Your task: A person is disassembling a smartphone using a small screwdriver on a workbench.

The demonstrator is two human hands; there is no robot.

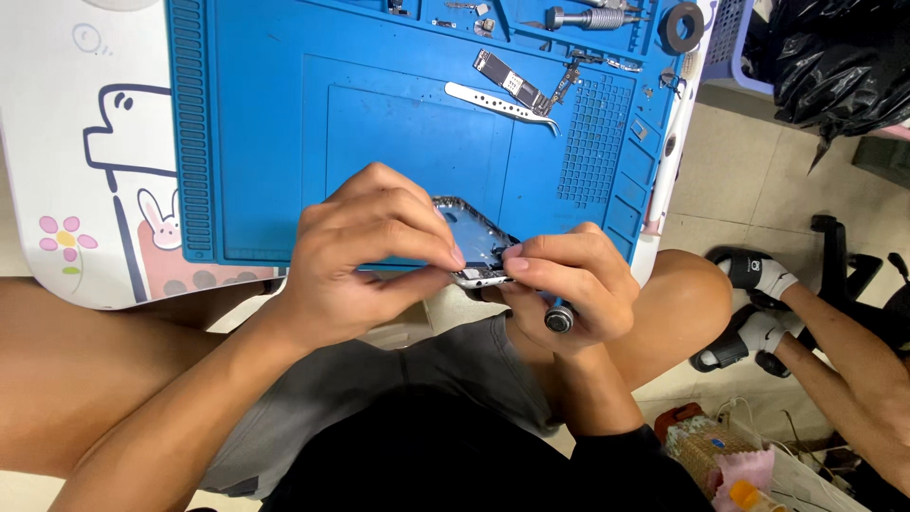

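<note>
- Phone housing — an opened, emptied shell with a metal rim — sits between both hands, at the near edge of the blue repair mat, its lower end pinched from two sides.
- Left hand arches over the housing's left side, wrist bent, knuckles up; thumb and forefinger press together on the bottom edge, the other fingers curled over the rim.
- Right hand meets it from the right, fingertips clamped on the same bottom edge, just touching the left fingertips.
- Screwdriver is tucked in the right fist, its round cap poking out below the curled fingers.
- Beyond the fingers, well apart, lie white tweezers and a logic board on the mat.
- Another person's legs and slippered feet are off to the right.
</note>
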